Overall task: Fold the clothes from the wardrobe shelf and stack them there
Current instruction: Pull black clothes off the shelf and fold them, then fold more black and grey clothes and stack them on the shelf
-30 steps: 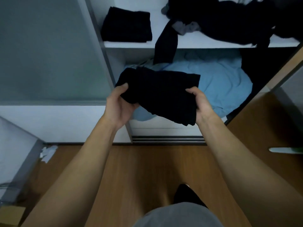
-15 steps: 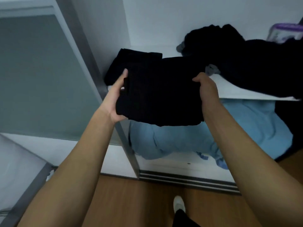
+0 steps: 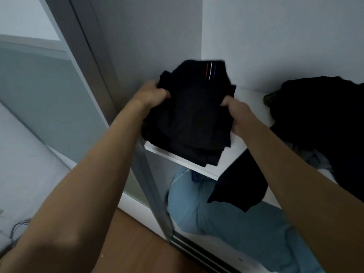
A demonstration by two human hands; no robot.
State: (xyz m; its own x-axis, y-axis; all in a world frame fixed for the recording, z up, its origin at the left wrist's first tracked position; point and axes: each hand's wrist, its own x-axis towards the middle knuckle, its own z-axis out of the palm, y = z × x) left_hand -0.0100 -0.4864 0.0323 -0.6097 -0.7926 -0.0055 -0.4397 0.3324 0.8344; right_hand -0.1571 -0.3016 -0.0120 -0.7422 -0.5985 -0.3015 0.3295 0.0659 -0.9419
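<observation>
Centre of the frame: folded black garment (image 3: 189, 119), resting on the left end of the white shelf (image 3: 177, 157), close against the wardrobe's side wall, front corner reaching the shelf lip. Seemingly atop another folded dark piece, though hard to separate in the dim light. Small red, white and blue stripes (image 3: 210, 70) at the far edge. Soft, light and limp by the look of it: no stiffness of its own, likely to slump or fall open if lifted by one corner, neither slippery nor fragile. Best taken at both side edges, pinching through every layer, or carried on flat palms from beneath. At the garment's left edge, left hand (image 3: 151, 95), fingers (image 3: 162, 94) curled into the cloth; at the right edge, right hand (image 3: 234, 111), thumb on top and fingers tucked out of sight under the fold, gripping likewise. Further right on the same shelf, heap of unfolded dark clothes (image 3: 319, 115), with one black piece (image 3: 240, 186) drooping over the lip. Below the shelf, light blue fabric (image 3: 226, 217); lower left, wooden floor (image 3: 141, 251).
</observation>
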